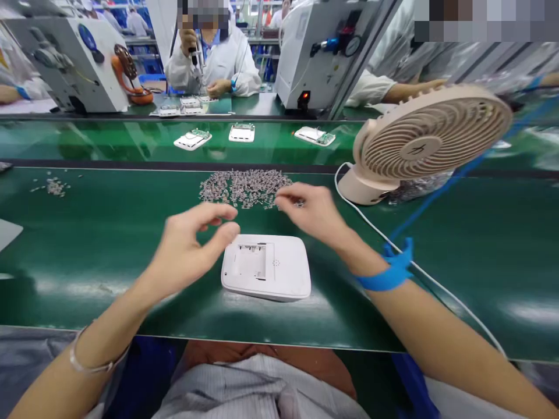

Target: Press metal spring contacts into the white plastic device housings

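A white plastic housing (290,265) with a recessed battery compartment lies on the green bench in front of me. Above its left corner, my left hand (192,244) is held with thumb and forefinger apart and nothing between them. My right hand (312,212) is at the right edge of a pile of small metal parts (244,187), too small to name surely. Its thumb and fingertips come together in a pinch; whatever may be between them is hidden. A blue wrist strap (388,273) with a cord is around my right wrist.
A beige fan (419,148) stands at the right, its white cable (419,270) running past my right arm. Several small pieces (56,186) lie far left. Beyond, a green conveyor (144,139) carries white housings with circuit boards. A co-worker (218,64) sits opposite, between machines.
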`<state>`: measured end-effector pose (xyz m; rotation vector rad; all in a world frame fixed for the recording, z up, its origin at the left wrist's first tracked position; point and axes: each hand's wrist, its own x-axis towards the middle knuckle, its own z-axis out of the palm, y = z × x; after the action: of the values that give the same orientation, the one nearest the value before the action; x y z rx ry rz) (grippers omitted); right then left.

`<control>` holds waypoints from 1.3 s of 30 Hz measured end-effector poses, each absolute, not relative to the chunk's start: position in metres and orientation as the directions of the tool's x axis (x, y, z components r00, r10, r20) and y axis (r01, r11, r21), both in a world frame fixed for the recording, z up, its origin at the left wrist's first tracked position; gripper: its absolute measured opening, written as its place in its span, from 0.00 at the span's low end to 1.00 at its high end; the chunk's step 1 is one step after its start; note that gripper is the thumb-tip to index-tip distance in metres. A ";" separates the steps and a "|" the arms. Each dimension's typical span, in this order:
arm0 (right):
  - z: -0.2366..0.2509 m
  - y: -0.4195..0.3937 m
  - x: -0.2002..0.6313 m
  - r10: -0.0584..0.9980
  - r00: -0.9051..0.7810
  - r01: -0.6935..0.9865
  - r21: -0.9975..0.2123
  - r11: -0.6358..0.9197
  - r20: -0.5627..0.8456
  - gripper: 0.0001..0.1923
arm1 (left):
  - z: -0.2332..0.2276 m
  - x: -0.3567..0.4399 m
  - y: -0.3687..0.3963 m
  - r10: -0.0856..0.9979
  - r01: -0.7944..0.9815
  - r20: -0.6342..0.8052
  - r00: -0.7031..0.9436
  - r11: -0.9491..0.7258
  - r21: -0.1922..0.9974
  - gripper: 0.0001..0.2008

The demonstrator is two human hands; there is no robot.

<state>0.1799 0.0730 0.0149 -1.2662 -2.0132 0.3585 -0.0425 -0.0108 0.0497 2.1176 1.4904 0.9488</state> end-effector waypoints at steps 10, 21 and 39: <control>-0.008 0.102 0.159 0.899 -0.437 0.890 -0.126 0.438 0.042 0.10 | 0.020 -0.013 0.026 0.870 0.795 -0.172 0.461 -0.320 0.515 0.30; -0.018 0.080 0.212 0.902 -0.336 0.813 -0.400 0.424 0.272 0.10 | 0.035 0.012 -0.003 0.902 0.891 0.089 0.423 -0.432 0.140 0.28; -0.018 0.042 0.181 0.807 -0.380 0.311 -0.759 0.573 0.453 0.07 | 0.025 0.026 -0.001 0.927 0.959 0.251 0.279 -0.253 -0.130 0.17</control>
<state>0.1814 0.0421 -0.0182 -0.8975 -1.9445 0.7281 0.0263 -0.0009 0.0253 2.7056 2.0485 0.2102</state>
